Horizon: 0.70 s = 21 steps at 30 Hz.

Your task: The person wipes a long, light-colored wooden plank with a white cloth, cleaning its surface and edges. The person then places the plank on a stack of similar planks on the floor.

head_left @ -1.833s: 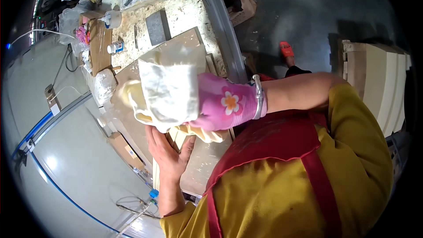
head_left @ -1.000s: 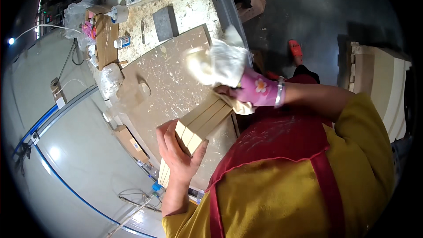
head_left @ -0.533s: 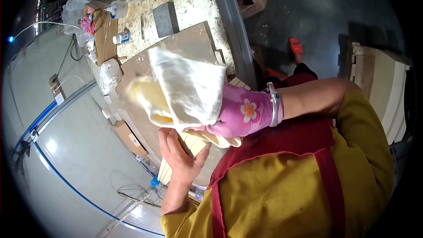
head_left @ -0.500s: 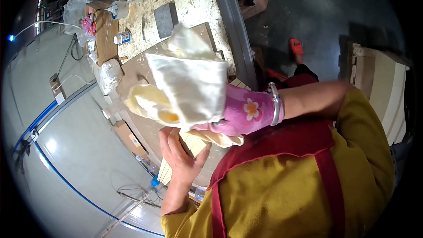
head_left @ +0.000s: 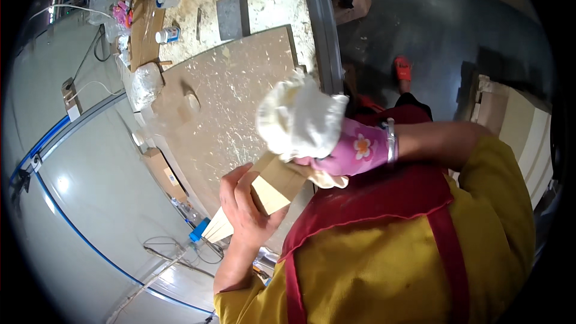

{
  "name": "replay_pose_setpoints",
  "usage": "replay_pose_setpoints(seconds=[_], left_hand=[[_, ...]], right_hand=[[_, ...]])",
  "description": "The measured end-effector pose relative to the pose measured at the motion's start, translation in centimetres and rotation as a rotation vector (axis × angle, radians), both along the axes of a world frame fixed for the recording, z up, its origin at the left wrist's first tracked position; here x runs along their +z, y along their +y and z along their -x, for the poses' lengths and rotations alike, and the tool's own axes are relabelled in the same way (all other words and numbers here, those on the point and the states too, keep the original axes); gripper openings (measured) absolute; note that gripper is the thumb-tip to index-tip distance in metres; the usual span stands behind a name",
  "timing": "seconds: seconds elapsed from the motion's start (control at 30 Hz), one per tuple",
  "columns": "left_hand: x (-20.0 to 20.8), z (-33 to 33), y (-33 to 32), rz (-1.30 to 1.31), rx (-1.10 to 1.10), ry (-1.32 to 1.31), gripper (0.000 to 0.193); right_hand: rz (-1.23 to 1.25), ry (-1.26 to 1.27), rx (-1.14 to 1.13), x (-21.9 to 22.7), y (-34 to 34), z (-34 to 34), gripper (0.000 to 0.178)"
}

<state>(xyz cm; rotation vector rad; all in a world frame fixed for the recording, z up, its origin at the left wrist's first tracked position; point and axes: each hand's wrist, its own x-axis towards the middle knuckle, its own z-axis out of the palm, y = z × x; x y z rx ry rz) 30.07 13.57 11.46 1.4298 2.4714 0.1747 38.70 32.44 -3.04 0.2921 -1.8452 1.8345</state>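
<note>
My bare left hand is closed around a pale wooden block with angled faces, its fingers curled over the near side. Against the block's far right end is my right hand, in a pink flowered covering that reaches the wrist. Crumpled white satiny cloth is bunched in this hand, and a cream fold hangs below it. The cloth hides most of the right fingers. Thin pale strips stick out beyond my left wrist.
A brown board lies on the stained workbench. Beyond it are a grey block, a small white bottle and a clear plastic bag. The bench's grey edge runs along the right.
The white cloth has swung down and to the right with my right hand, from spread out to bunched. More of the wooden block and brown board now shows.
</note>
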Motion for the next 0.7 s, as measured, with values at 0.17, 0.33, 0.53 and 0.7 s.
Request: replay_pose_setpoints(seconds=[0.17, 0.33, 0.53, 0.7], left_hand=[[0.2, -0.3, 0.7, 0.025, -0.198, 0.169, 0.082], [0.1, -0.4, 1.5, -0.052, -0.026, 0.071, 0.061], [0.2, -0.3, 2.2, -0.053, -0.018, 0.07, 0.061], [0.2, -0.3, 2.2, -0.039, 0.002, 0.047, 0.066]], right_hand=[[0.01, 0.097, -0.013, -0.2, -0.8, 0.4, 0.034], [0.15, -0.42, 0.339, -6.9, 3.4, -1.5, 0.039], [0.503, -0.442, 0.011, -12.6, 3.9, -4.6, 0.041], [0.846, -0.633, 0.037, -8.9, 4.4, -3.1, 0.039]])
